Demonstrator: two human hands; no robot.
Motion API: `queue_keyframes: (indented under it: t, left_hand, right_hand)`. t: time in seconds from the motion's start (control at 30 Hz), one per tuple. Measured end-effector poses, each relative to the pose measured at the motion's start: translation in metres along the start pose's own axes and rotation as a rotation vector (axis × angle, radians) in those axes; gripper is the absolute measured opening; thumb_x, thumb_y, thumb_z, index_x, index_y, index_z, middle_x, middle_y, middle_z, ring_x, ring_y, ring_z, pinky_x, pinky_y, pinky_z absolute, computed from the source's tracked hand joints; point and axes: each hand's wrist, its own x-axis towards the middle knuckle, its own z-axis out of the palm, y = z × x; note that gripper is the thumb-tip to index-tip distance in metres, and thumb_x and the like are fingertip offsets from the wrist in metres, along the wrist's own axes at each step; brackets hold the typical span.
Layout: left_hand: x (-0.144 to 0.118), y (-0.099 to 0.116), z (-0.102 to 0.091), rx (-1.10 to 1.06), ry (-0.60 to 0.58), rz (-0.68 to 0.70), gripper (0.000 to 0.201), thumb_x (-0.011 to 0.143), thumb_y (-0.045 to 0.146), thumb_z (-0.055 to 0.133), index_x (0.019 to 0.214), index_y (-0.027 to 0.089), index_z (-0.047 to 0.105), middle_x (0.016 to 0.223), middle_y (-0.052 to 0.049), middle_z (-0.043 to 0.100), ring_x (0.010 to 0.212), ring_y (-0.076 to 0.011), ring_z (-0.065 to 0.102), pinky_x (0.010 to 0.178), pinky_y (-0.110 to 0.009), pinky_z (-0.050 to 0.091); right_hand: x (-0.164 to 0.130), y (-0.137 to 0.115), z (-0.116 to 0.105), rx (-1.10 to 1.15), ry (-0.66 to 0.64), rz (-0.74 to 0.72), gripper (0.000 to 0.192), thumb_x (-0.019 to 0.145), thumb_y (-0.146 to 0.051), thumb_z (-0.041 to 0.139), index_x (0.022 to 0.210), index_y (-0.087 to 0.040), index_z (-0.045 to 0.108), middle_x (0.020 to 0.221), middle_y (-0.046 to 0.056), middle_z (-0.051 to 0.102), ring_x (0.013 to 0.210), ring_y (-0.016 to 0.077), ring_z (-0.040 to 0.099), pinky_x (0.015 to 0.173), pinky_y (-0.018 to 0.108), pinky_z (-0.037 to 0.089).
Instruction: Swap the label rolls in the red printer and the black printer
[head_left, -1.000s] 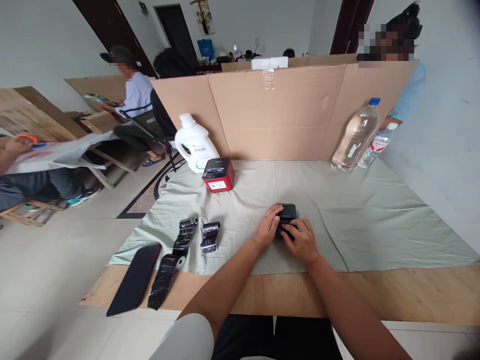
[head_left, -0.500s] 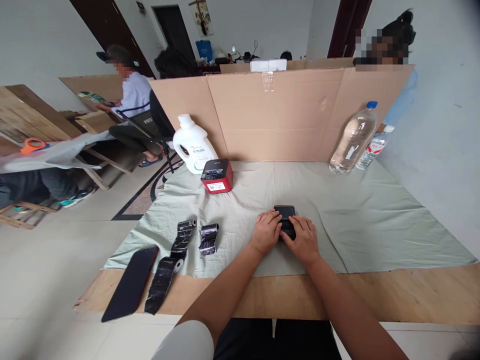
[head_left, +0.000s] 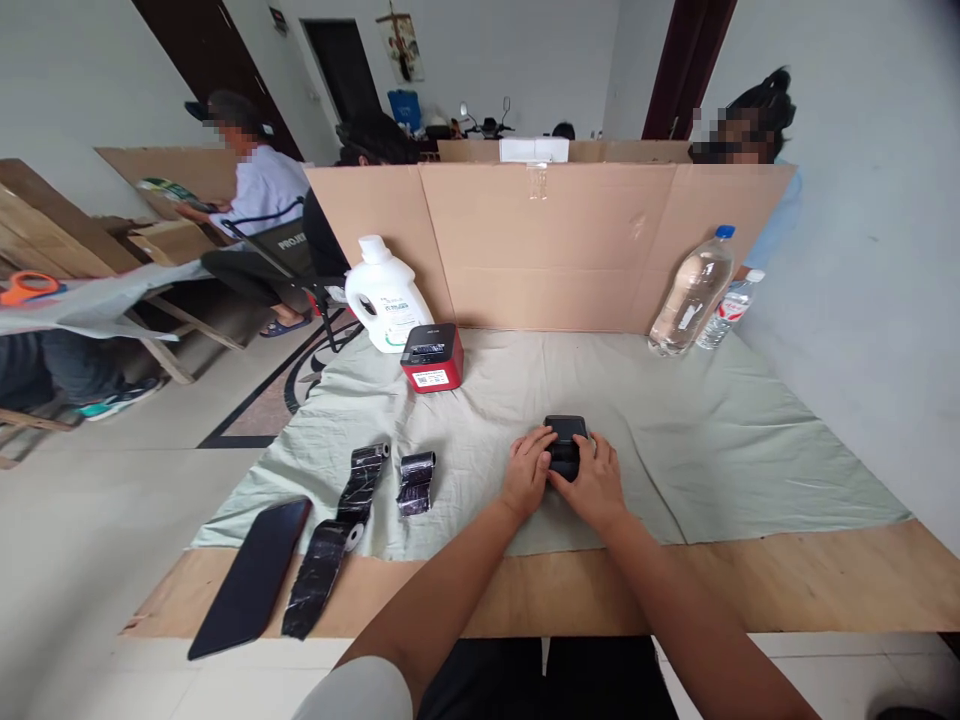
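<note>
A small black box-shaped device (head_left: 565, 428) rests on the green-grey cloth in front of me. Behind its near part, between my fingers, a dark recess shows, though I cannot tell whether a lid is raised. My left hand (head_left: 526, 474) grips its left side, fingers bent along the edge. On the opposite side, my right hand (head_left: 595, 480) holds it with fingertips on the right edge and the thumb at the near side. To the left lie a short black-printed paper roll (head_left: 416, 483) and two longer, partly unrolled ones, a far roll (head_left: 363, 480) and a near roll (head_left: 319, 575).
A dark phone or tablet (head_left: 251, 575) overhangs the front left edge. Behind stand a red-and-black boxy device (head_left: 433, 360), a white jug (head_left: 388, 300), a large clear bottle (head_left: 691, 292) and a smaller bottle (head_left: 727, 312). A cardboard screen (head_left: 555, 245) closes the back; people sit beyond.
My fingers have shifted on the black device, and more of its dark recess shows between them. The view has tilted and moved slightly. The paper rolls stay in place.
</note>
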Motion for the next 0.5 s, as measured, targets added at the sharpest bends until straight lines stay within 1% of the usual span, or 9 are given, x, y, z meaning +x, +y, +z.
queue_keyframes:
  t: [0.1,0.13,0.17,0.23,0.3,0.37,0.4,0.47,0.5]
  left_hand:
    - [-0.004,-0.012,0.007,-0.108,0.196,-0.137,0.059,0.099,0.05,0.017,0.132,0.013,0.048,0.134,-0.018,0.052,0.13,-0.0238,0.045,0.109,-0.047,0.036]
    - [-0.005,-0.015,0.008,-0.113,0.22,-0.177,0.061,0.098,0.052,0.016,0.134,0.012,0.046,0.135,-0.019,0.051,0.13,-0.0242,0.045,0.11,-0.047,0.036]
    - [-0.007,-0.017,0.009,-0.096,0.205,-0.203,0.061,0.098,0.053,0.017,0.136,0.012,0.043,0.136,-0.019,0.049,0.131,-0.0244,0.044,0.11,-0.047,0.036]
    - [-0.011,-0.015,0.009,-0.005,0.073,-0.209,0.06,0.098,0.052,0.02,0.14,0.014,0.039,0.142,-0.019,0.044,0.136,-0.0249,0.04,0.112,-0.048,0.033]
    - [-0.015,-0.008,0.006,0.138,-0.126,-0.158,0.058,0.098,0.05,0.026,0.144,0.016,0.036,0.149,-0.017,0.039,0.141,-0.0262,0.032,0.114,-0.05,0.029]
    - [-0.018,0.001,0.002,0.28,-0.331,-0.075,0.055,0.097,0.048,0.031,0.144,0.021,0.038,0.152,-0.013,0.038,0.144,-0.0274,0.026,0.116,-0.054,0.021]
    - [-0.018,0.006,0.001,0.334,-0.416,-0.036,0.053,0.096,0.047,0.034,0.143,0.024,0.04,0.152,-0.011,0.038,0.145,-0.0283,0.025,0.116,-0.057,0.017]
    - [-0.017,0.012,-0.001,0.402,-0.514,0.007,0.05,0.095,0.046,0.038,0.141,0.028,0.044,0.153,-0.007,0.037,0.145,-0.0299,0.024,0.116,-0.06,0.013]
    - [-0.017,0.014,-0.002,0.419,-0.53,0.01,0.049,0.095,0.045,0.04,0.141,0.029,0.045,0.153,-0.006,0.037,0.145,-0.0305,0.024,0.116,-0.061,0.012]
  right_hand:
    - [0.001,-0.016,0.011,-0.028,-0.007,0.089,0.089,0.067,-0.065,0.068,0.137,-0.015,0.044,0.135,0.029,0.041,0.106,0.039,0.053,0.081,0.052,0.044]
    - [0.002,-0.02,0.014,-0.03,-0.021,0.101,0.089,0.069,-0.064,0.067,0.14,-0.017,0.041,0.136,0.029,0.04,0.104,0.0386,0.053,0.079,0.052,0.044]
    - [0.003,-0.021,0.017,-0.031,-0.038,0.105,0.086,0.071,-0.062,0.065,0.14,-0.018,0.041,0.136,0.029,0.039,0.103,0.038,0.054,0.078,0.052,0.044]
    - [0.007,-0.016,0.02,-0.04,-0.067,0.082,0.078,0.075,-0.056,0.062,0.14,-0.019,0.041,0.137,0.027,0.04,0.103,0.0365,0.055,0.079,0.051,0.044]
    - [0.017,0.003,0.02,-0.058,-0.065,0.044,0.074,0.074,-0.049,0.064,0.138,-0.02,0.043,0.138,0.025,0.04,0.104,0.0349,0.054,0.082,0.049,0.044]
    - [0.037,0.035,0.017,-0.08,-0.011,0.045,0.073,0.071,-0.045,0.066,0.136,-0.018,0.045,0.137,0.023,0.041,0.106,0.034,0.053,0.085,0.048,0.045]
    - [0.051,0.056,0.015,-0.091,0.026,0.072,0.071,0.07,-0.044,0.065,0.133,-0.017,0.046,0.135,0.023,0.042,0.107,0.034,0.053,0.086,0.048,0.045]
    - [0.082,0.1,0.009,-0.112,0.077,0.169,0.07,0.069,-0.046,0.065,0.13,-0.016,0.048,0.133,0.022,0.042,0.109,0.0338,0.052,0.089,0.048,0.044]
    - [0.098,0.121,0.004,-0.132,0.057,0.241,0.072,0.067,-0.046,0.067,0.13,-0.015,0.048,0.132,0.022,0.041,0.109,0.0337,0.052,0.09,0.047,0.043]
